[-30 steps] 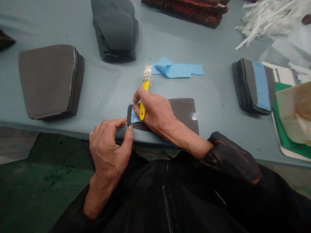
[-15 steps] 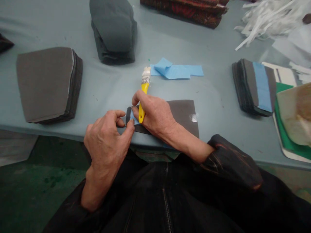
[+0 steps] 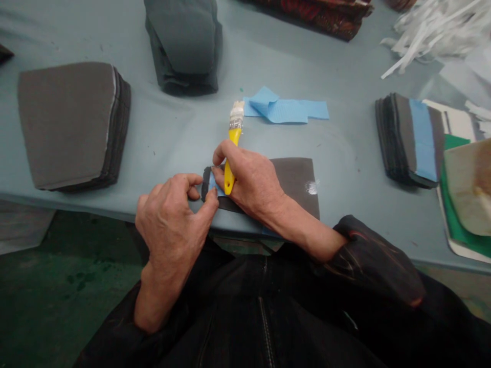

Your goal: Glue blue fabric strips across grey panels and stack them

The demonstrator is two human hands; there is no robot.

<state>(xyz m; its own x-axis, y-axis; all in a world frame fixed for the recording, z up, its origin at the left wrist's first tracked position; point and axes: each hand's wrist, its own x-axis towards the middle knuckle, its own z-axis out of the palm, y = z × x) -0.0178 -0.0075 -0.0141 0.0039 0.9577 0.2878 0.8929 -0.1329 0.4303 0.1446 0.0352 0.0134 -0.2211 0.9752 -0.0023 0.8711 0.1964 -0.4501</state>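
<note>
A dark grey fabric piece (image 3: 295, 176) lies at the table's near edge, with a white glue smear (image 3: 311, 187) near its right end. My right hand (image 3: 251, 179) rests on its left part and grips a yellow-handled brush (image 3: 232, 148), bristles pointing away from me. Its fingertips press a small blue strip (image 3: 213, 187) at the piece's left end. My left hand (image 3: 172, 222) is curled, thumb and forefinger pinching that same left edge of the piece.
Stack of grey pieces (image 3: 72, 122) at left, a dark folded pile (image 3: 184, 46) behind. Loose blue strips (image 3: 287, 110) lie beyond the brush. A stack with a blue strip on top (image 3: 412, 138) sits right, beside a green board (image 3: 458, 220). White shreds (image 3: 433, 30) far right.
My left hand has moved up and right from the table's edge to pinch the piece's left end. My right hand with the brush has barely shifted.
</note>
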